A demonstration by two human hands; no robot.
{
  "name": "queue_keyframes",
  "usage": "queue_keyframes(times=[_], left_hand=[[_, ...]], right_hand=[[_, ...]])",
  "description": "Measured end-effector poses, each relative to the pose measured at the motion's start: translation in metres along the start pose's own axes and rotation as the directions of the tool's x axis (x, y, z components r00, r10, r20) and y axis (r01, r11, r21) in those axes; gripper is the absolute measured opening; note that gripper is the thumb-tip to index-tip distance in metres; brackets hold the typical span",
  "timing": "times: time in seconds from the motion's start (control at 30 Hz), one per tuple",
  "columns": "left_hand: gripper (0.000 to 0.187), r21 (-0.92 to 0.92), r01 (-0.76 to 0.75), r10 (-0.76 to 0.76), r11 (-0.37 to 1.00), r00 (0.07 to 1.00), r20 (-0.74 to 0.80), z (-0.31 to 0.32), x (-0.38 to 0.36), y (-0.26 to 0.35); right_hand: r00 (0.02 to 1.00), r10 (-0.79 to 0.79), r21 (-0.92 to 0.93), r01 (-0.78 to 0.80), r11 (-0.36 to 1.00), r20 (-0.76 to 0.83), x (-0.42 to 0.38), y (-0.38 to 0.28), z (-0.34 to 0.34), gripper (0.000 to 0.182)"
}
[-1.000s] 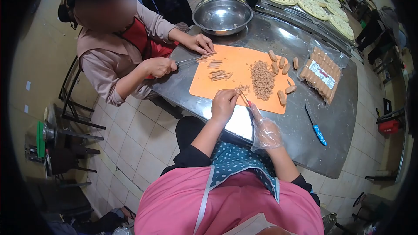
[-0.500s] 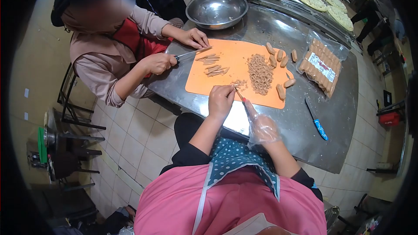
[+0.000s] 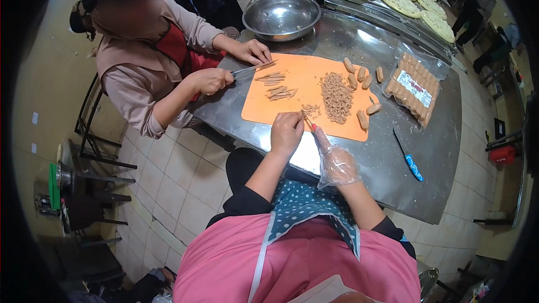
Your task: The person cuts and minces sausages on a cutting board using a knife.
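My right hand (image 3: 338,164), in a clear plastic glove, grips a small knife (image 3: 308,120) with a red part at its handle. The blade points up and left, over the near edge of the orange cutting board (image 3: 264,109). Bare and curled, my left hand (image 3: 287,132) rests at that edge, fingers bent together beside the blade tip; what they hold is hidden. Small chopped sausage bits (image 3: 310,110) lie just beyond the blade. A bigger heap of chopped sausage (image 3: 337,98) covers the board's right half. Sausage strips (image 3: 281,93) lie on the left.
Across the left corner, a co-worker's hands (image 3: 216,80) hold another knife (image 3: 252,68) at the board. Sausage pieces (image 3: 363,118), a sausage pack (image 3: 414,87) and a blue-handled knife (image 3: 412,165) lie right. A steel bowl (image 3: 281,15) and topped flat dough rounds (image 3: 398,3) stand behind.
The view has shifted slightly. My hands and knife stay nearly in place at the board's near edge. Another person's gloved hand has appeared over the dough rounds at the back.
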State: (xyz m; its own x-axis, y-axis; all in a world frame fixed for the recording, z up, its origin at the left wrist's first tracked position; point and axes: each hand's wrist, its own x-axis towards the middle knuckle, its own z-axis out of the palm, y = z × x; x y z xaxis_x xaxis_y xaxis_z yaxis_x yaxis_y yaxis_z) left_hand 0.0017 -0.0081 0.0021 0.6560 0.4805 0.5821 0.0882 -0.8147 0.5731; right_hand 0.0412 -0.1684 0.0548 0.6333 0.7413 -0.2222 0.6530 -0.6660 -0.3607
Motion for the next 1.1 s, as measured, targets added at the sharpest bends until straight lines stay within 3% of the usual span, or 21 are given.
queue_keyframes(times=[0.2, 0.43, 0.5, 0.83, 0.9, 1.1], left_hand=[[0.008, 0.000, -0.004, 0.004, 1.000, 1.000, 0.002, 0.002, -0.001, -0.002], [0.008, 0.037, 0.034, -0.035, 0.999, 0.999, 0.025, 0.002, -0.002, 0.000], [0.008, 0.037, 0.030, -0.030, 0.999, 0.999, 0.023, 0.002, -0.003, -0.001], [0.006, 0.038, -0.023, 0.022, 0.999, 0.999, 0.026, 0.000, -0.003, 0.000], [0.006, 0.029, -0.022, 0.021, 0.999, 0.999, 0.029, 0.000, -0.002, -0.001], [0.006, 0.010, -0.007, 0.007, 1.000, 1.000, 0.020, 0.001, -0.003, -0.002]], right_hand=[[0.995, -0.098, 0.003, 0.098, 0.995, -0.028, 0.013, 0.003, 0.008, 0.068], [0.999, -0.024, 0.004, 0.024, 1.000, 0.042, -0.017, -0.004, -0.004, 0.066], [0.996, 0.019, -0.070, -0.013, 0.997, 0.086, -0.029, -0.002, -0.005, 0.072], [0.999, -0.040, -0.037, 0.040, 0.999, -0.003, -0.013, -0.002, -0.001, 0.072], [0.998, -0.029, 0.010, 0.030, 1.000, -0.051, -0.004, -0.002, 0.007, 0.064], [0.995, -0.095, 0.022, 0.096, 0.995, -0.039, 0.014, -0.001, 0.010, 0.069]])
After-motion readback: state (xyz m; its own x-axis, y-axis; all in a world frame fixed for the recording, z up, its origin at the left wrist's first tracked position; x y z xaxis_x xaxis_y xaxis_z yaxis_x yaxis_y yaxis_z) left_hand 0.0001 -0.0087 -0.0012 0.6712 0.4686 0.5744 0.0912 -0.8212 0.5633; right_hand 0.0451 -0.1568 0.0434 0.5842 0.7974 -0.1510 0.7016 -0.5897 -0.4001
